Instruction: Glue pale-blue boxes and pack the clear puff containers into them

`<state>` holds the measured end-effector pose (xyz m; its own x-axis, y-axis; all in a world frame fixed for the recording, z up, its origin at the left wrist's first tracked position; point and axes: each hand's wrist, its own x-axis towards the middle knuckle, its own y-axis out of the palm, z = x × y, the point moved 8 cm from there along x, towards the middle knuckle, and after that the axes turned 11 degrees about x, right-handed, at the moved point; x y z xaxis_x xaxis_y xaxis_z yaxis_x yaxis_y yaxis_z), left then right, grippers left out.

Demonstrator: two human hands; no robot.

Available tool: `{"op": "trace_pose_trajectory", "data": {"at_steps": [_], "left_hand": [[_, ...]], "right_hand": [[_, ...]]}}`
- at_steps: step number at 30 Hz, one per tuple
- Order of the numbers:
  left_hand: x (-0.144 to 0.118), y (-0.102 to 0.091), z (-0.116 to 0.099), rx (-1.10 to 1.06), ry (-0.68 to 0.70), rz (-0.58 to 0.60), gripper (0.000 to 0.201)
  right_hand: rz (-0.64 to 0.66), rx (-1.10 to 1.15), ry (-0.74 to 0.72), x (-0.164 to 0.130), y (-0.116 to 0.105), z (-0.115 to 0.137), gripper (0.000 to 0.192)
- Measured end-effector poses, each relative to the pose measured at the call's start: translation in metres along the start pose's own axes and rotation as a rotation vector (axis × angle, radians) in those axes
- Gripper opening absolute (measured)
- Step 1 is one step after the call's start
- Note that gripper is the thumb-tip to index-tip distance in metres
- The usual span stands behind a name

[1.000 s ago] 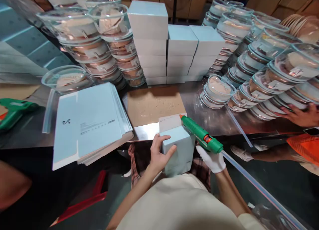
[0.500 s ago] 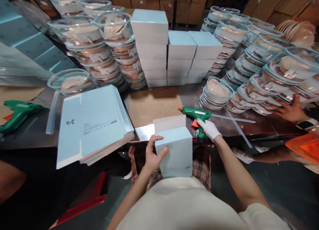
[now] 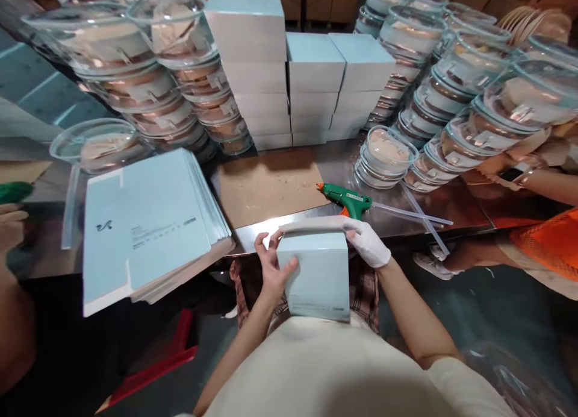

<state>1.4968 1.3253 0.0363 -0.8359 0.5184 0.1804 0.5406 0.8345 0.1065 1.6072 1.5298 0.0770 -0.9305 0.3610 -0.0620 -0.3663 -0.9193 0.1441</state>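
Note:
A pale blue carton (image 3: 313, 275) rests upright against my lap at the table's front edge. Its flap (image 3: 311, 225) stands along the far top edge. My left hand (image 3: 273, 272) grips the carton's left side, thumb on the near face and fingers at the upper left corner. My right hand (image 3: 371, 243), in a white glove, pinches the right end of the flap; some of its fingertips are hidden behind it. Just beyond, a green hot glue gun (image 3: 347, 199) lies on the table, nozzle to the left, with a clear glue stick (image 3: 406, 212) behind it.
Flat blue carton blanks (image 3: 149, 224) are piled at left. A cardboard sheet (image 3: 268, 185) lies mid-table, before stacked finished boxes (image 3: 311, 73). Clear round tubs (image 3: 149, 61) tower at left, more tubs (image 3: 456, 103) at right. Co-workers' hands (image 3: 506, 167) show at both sides.
My right hand has let go of the glue gun, now lying on the table, and moved left to the carton's flap. The flap has tipped down toward the carton. My left hand stays on the carton.

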Motion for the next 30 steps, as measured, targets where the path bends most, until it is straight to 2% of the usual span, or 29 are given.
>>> {"op": "trace_pose_trajectory", "data": {"at_steps": [2,4,7,11,13,15,17,18,20,21,22,24,25,26,27,29,30], "left_hand": [[0.002,-0.001,0.003,-0.073,-0.002,0.018,0.077],[0.005,-0.002,0.004,-0.056,-0.002,0.073,0.073],[0.007,0.001,0.0,0.046,0.008,0.181,0.048],[0.006,0.005,-0.006,0.104,0.008,0.236,0.043],[0.005,0.002,-0.011,0.134,0.018,0.214,0.044],[0.005,-0.012,-0.024,0.2,0.076,0.111,0.044],[0.004,-0.034,-0.044,0.258,0.185,-0.098,0.04],[0.003,-0.046,-0.054,0.258,0.24,-0.219,0.039],[-0.002,-0.06,-0.066,0.218,0.303,-0.416,0.041],[-0.004,-0.061,-0.067,0.191,0.299,-0.469,0.044],[-0.004,-0.059,-0.064,0.167,0.274,-0.487,0.045],[-0.002,-0.047,-0.059,0.193,0.209,-0.454,0.043],[-0.001,-0.042,-0.061,0.25,0.213,-0.436,0.042],[0.0,-0.036,-0.068,0.34,0.253,-0.411,0.046],[0.003,-0.029,-0.079,0.457,0.32,-0.369,0.055],[0.011,-0.011,-0.104,0.694,0.473,-0.211,0.088],[0.017,-0.001,-0.113,0.779,0.512,-0.08,0.101]], "right_hand": [[0.238,-0.117,-0.121,-0.01,0.01,0.012,0.091],[0.391,-0.276,-0.21,-0.019,0.019,0.022,0.081],[0.499,-0.483,-0.313,-0.021,0.033,0.034,0.056],[0.603,-0.539,-0.313,-0.015,0.042,0.035,0.048],[0.531,-0.485,-0.239,-0.015,0.031,0.028,0.056],[0.279,-0.341,-0.155,-0.023,0.008,0.019,0.075],[0.029,-0.158,-0.03,-0.046,-0.009,0.001,0.082],[-0.012,-0.085,0.046,-0.061,-0.007,-0.012,0.081],[0.035,-0.007,0.181,-0.085,0.013,-0.034,0.075],[0.012,0.015,0.198,-0.092,0.019,-0.038,0.073],[-0.083,0.023,0.175,-0.096,0.018,-0.035,0.07],[-0.38,-0.024,0.035,-0.1,0.0,-0.008,0.062],[-0.475,-0.103,-0.045,-0.101,-0.008,0.013,0.056],[-0.478,-0.218,-0.122,-0.097,-0.01,0.037,0.049],[-0.395,-0.356,-0.199,-0.09,-0.005,0.062,0.041],[-0.049,-0.622,-0.329,-0.073,0.021,0.103,0.026],[0.145,-0.705,-0.385,-0.065,0.034,0.117,0.021]]}}
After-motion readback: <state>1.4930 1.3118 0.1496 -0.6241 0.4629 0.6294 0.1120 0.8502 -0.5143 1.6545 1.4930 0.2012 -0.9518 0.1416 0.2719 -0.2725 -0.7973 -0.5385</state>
